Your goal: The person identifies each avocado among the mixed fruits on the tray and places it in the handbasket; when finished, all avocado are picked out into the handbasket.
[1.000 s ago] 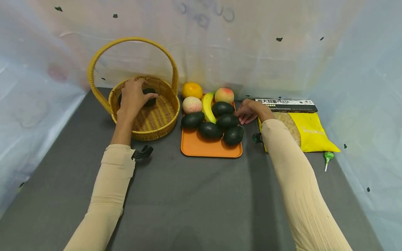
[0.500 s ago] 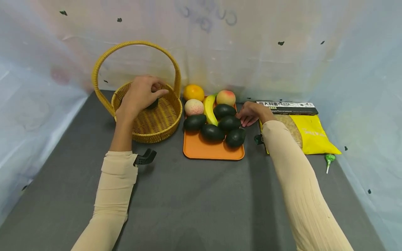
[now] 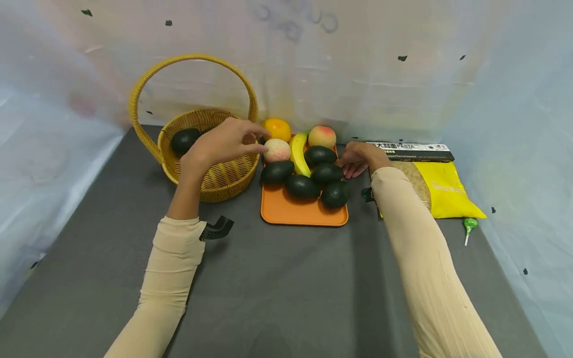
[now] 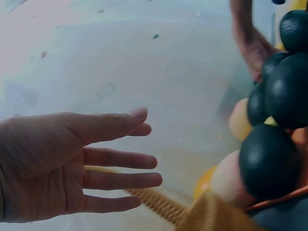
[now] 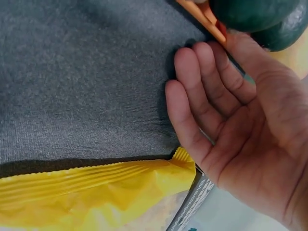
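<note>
My left hand (image 3: 226, 141) hovers over the right side of the yellow wicker basket (image 3: 219, 194), fingers extended and holding nothing. Its fingertips point toward the speckled peach (image 3: 276, 150). One dark green avocado (image 3: 185, 141) lies in the basket's left part; my hand covers some of the interior. On the orange tray (image 3: 295, 214) sit several more avocados (image 3: 302, 187), a banana (image 3: 297, 154), an orange (image 3: 276, 130) and a red-tipped peach (image 3: 322, 136). At the tray's right edge, my right hand (image 5: 250, 125) touches the rim with its thumb, its fingers loosely bent beside it.
Right of the tray lie a yellow pasta bag (image 3: 440, 191), a black-and-white pasta box (image 3: 416, 152) and a green lollipop (image 3: 469, 225). The basket's tall handle (image 3: 194, 57) arches above it. A pale sheet wall (image 3: 358, 74) stands behind the dark grey table (image 3: 268, 278).
My left hand has come up from an avocado inside the basket and moved right toward the tray. The right hand stays at the tray's edge. The head view shifts slightly.
</note>
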